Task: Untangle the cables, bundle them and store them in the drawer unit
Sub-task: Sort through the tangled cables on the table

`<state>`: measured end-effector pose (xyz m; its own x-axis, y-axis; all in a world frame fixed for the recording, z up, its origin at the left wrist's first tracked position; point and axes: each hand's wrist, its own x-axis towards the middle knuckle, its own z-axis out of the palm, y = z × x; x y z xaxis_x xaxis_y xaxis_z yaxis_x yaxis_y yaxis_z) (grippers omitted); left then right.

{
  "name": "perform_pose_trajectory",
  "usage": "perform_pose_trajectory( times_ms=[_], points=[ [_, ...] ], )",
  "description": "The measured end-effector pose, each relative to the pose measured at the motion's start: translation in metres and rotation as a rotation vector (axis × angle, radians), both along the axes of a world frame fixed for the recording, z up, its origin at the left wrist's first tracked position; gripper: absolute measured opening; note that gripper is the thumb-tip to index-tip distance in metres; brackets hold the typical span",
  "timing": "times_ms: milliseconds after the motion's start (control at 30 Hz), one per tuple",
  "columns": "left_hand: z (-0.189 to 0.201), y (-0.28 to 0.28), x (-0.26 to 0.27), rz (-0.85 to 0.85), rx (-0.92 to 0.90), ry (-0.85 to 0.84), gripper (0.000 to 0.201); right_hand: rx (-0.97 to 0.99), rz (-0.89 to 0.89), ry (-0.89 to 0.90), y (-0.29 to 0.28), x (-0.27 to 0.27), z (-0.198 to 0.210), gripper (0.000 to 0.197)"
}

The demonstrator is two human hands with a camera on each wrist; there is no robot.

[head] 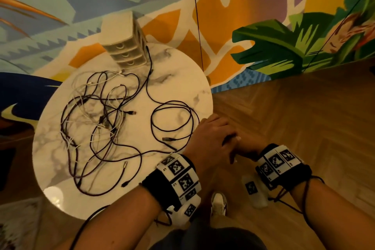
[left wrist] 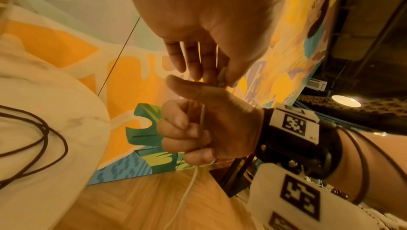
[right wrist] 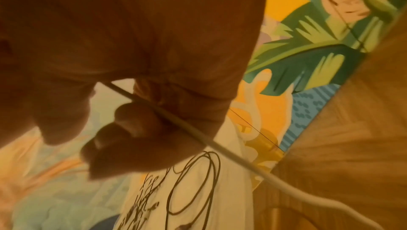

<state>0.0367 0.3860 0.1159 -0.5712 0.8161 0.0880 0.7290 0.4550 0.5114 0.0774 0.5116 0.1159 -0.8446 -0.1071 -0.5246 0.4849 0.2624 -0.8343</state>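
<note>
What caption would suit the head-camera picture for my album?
Both hands meet off the edge of a round marble table strewn with tangled cables, a small drawer unit behind.

The left hand (head: 211, 140) covers most of the right hand (head: 246, 146); the white cable (left wrist: 187, 197) runs off the left-wrist view's bottom edge.

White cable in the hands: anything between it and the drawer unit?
Yes. The white cable is held off the table's near-right edge; the drawer unit stands at the far edge. A loose black coil and the tangled pile lie on the table between them. All drawers look closed.
</note>
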Motion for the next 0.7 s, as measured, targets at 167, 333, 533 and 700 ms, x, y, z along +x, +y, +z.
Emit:
perform_pose_trajectory(
  times_ms=[167, 333, 533, 700],
  points=[
    [-0.007, -0.002, -0.007, 0.048, 0.001, -0.087, 0.02, 0.005, -0.106, -0.008, -0.012, -0.003, -0.018, 0.027],
    [-0.038, -0.039, -0.041, 0.211, -0.088, -0.247, 0.024, 0.058, -0.169, 0.007, -0.012, -0.016, -0.046, 0.044],
    [-0.097, -0.109, -0.085, 0.205, -0.726, -0.279, 0.028, 0.117, -0.236, -0.021, 0.0, -0.02, -0.059, 0.043],
    [-0.118, -0.118, -0.103, 0.127, -0.735, -0.093, 0.042, 0.111, -0.356, -0.077, -0.003, -0.015, -0.077, 0.045]
  ],
)
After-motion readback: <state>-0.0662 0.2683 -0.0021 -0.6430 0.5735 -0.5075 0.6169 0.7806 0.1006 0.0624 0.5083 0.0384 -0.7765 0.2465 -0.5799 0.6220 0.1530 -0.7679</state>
